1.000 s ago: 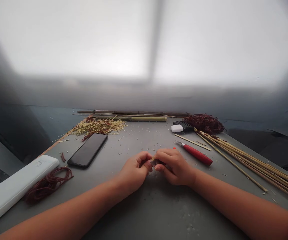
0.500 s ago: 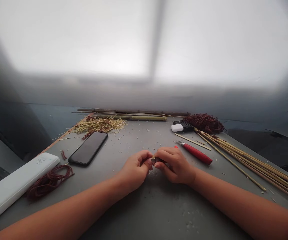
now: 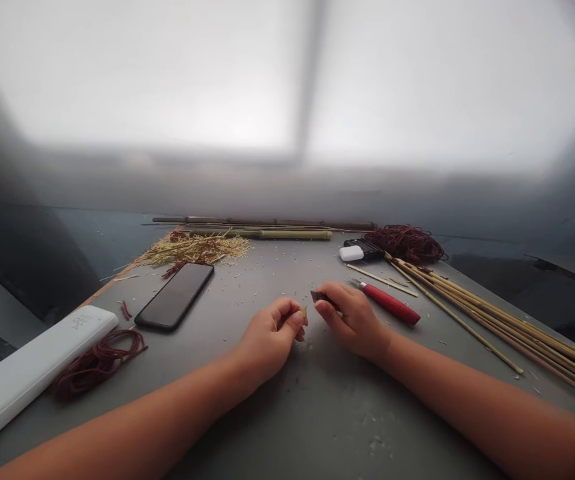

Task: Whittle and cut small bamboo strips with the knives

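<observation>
My left hand (image 3: pixel 276 331) is closed, pinching a small pale-green piece, probably bamboo (image 3: pixel 305 311), of which only the tip shows past the fingers. Just to its right, my right hand (image 3: pixel 350 319) is closed around a dark knife blade (image 3: pixel 316 297) whose point faces left; its handle is hidden in the palm. A narrow gap separates the two hands. Beyond the right hand lies a red-handled craft knife (image 3: pixel 391 304) with a metal tip.
At left are a white power bank-like device (image 3: pixel 42 370), brown cord (image 3: pixel 100 360), a phone (image 3: pixel 177 297) and bamboo shavings (image 3: pixel 202 250). At right lie bamboo sticks (image 3: pixel 497 317), more cord (image 3: pixel 407 243) and a white case (image 3: pixel 351 253). Bamboo poles (image 3: pixel 292 235) lie at the back.
My right hand has drawn away from the left with the blade, tipping it up and leaving a gap. The left hand has stayed nearly in place with its small piece.
</observation>
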`<action>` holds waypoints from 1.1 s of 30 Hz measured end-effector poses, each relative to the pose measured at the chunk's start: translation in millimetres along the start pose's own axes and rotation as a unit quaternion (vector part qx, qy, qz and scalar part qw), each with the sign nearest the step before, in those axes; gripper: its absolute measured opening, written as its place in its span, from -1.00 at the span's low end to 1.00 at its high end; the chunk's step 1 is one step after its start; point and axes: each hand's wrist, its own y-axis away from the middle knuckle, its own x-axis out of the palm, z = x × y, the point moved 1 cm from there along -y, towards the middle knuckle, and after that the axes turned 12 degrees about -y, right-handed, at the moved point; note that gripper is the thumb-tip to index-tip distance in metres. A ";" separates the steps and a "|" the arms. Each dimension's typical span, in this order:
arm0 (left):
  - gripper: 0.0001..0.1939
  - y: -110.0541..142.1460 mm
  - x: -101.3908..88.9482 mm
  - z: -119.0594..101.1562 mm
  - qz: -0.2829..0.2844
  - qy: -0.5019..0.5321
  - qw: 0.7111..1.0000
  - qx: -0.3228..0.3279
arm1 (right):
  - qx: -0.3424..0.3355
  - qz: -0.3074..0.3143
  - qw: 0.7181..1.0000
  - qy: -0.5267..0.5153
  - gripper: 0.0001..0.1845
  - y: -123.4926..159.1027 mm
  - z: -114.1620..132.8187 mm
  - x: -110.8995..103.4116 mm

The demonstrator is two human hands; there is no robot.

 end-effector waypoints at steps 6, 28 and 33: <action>-0.84 -3.7 0.8 -1.9 -0.009 0.037 0.999 -0.014 | -0.053 0.073 0.995 -0.040 -0.56 -1.6 5.2 4.3; -0.81 0.5 2.1 2.2 0.026 0.005 0.999 0.029 | -0.008 0.056 0.998 -0.033 -0.55 1.1 -1.6 0.8; -0.80 0.7 1.8 4.3 -0.004 0.024 1.000 0.014 | -0.025 0.011 0.999 -0.024 -0.58 0.6 -0.9 -1.5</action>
